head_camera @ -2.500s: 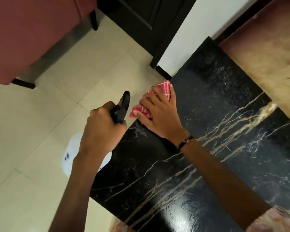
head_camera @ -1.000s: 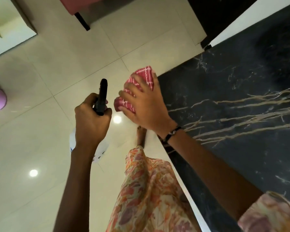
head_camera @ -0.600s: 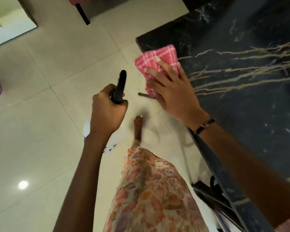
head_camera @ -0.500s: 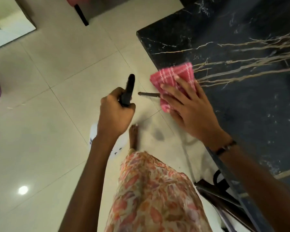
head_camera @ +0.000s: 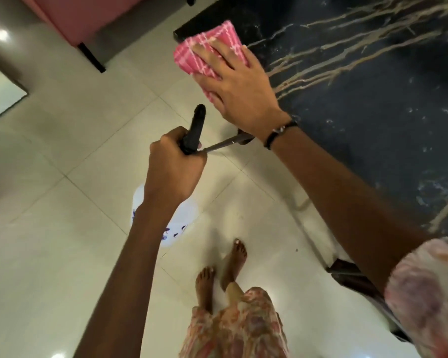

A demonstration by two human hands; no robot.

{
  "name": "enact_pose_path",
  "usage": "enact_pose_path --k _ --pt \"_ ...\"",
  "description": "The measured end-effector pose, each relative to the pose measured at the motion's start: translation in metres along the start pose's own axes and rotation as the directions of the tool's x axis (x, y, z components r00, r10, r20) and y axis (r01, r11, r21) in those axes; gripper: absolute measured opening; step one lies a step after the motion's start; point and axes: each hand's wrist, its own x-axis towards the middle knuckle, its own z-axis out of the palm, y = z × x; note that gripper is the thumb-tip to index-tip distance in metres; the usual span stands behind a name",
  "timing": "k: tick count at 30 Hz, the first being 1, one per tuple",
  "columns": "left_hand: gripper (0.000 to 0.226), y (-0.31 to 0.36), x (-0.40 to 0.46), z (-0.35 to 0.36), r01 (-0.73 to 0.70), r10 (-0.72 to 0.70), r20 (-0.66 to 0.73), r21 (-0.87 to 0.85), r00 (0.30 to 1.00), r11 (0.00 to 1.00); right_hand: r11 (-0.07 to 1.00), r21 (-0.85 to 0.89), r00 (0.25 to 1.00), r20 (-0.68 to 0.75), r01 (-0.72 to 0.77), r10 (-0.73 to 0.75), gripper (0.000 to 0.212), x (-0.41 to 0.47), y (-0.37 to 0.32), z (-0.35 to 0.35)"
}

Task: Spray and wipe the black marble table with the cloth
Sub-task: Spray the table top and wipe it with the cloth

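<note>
a black marble table [head_camera: 367,104] with pale veins carries a pink checked cloth [head_camera: 207,51] near its corner.

Floor [head_camera: 62,228]: pale glossy tiles with thin grout lines, showing bright light reflections. Pink seat [head_camera: 88,16] at top left, standing on a dark leg [head_camera: 91,57]. Two bare feet [head_camera: 219,275] side by side on the tiles at lower centre. Floral garment [head_camera: 238,329] hangs above them.
</note>
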Motion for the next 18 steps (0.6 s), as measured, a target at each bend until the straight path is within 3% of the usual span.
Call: enact_pose_path --k 4,10,13,18 --pt "0.017 -0.001 -0.019 -0.001 0.022 -0.022 0.083 -0.003 0.996 1.0 0.998 0.005 0.998 -0.025 -0.061 0.061 0.046 -0.068 0.005 0.003" --pt "0.013 -0.002 -0.062 0.018 -0.013 0.008 0.212 0.024 0.977 1.0 0.99 -0.081 0.993 -0.029 -0.114 0.112 0.051 -0.27 0.035 0.003" --pt "0.025 0.001 -0.083 0.033 -0.032 0.023 0.269 0.027 0.963 0.999 0.984 -0.117 0.99 0.002 -0.137 0.138 0.053 -0.35 0.045 0.0" --pt "0.032 0.009 -0.111 0.062 -0.075 0.052 0.334 0.056 0.941 0.996 0.968 -0.132 0.977 -0.059 -0.213 0.207 0.048 -0.351 0.04 0.003"
